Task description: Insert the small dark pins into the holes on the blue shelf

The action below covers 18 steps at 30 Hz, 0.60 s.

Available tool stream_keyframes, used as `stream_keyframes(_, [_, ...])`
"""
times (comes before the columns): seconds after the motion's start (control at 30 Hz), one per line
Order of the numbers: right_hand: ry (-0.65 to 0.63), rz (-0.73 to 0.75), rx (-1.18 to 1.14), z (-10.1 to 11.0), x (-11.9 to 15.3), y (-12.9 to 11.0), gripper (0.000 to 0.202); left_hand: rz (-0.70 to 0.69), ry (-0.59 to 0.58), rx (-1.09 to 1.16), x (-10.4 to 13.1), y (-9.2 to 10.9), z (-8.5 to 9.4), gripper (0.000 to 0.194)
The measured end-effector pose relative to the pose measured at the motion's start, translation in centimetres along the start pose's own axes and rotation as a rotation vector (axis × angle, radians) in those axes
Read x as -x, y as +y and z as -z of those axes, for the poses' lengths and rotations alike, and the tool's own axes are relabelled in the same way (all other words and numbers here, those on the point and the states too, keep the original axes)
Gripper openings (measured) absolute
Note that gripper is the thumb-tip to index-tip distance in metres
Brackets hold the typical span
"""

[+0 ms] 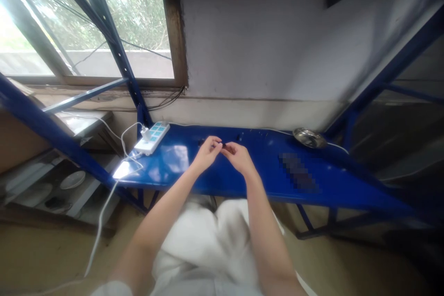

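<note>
Both hands meet over the middle of a blue table (pixel 222 180). Between their fingertips is a small dark object (pixel 223 145), too small to make out. My left hand (pixel 208 153) pinches it from the left, with thumb and fingers together. From the right, my right hand (pixel 238 156) closes its fingers on the same piece. Just left of my left hand, another small dark item (pixel 201 142) lies on the table, partly hidden by the fingers. A few tiny bits (pixel 240 138) lie behind the hands.
A white power strip (pixel 152 138) with a plugged-in cable stands at the table's left end. At the back right is a shiny metal bowl (pixel 309 138). A pixelated dark patch (pixel 299 172) covers something on the right. Blue frame bars rise at both sides.
</note>
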State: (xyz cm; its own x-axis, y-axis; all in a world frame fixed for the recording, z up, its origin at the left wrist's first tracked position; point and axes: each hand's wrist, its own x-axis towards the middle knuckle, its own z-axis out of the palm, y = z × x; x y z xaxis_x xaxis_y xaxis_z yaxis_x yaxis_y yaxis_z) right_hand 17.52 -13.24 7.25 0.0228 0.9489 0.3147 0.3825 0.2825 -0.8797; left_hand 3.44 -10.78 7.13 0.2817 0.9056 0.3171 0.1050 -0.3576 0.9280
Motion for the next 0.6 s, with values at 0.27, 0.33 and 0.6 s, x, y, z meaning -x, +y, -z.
stream_keyframes(0.27, [0.171,-0.083,0.048,0.4,-1.8,4.0,0.03,0.205,0.186,-0.085,-0.1,-7.7,-0.2,0.013])
stream_keyframes(0.33, [0.2,-0.12,0.071,0.8,-2.4,5.4,0.029,0.225,0.215,-0.123,0.1,-9.0,-0.3,0.011])
stream_keyframes(0.6, [0.274,-0.299,0.39,1.9,-5.8,11.1,0.02,0.239,0.194,-0.247,0.8,-10.7,-0.5,0.013])
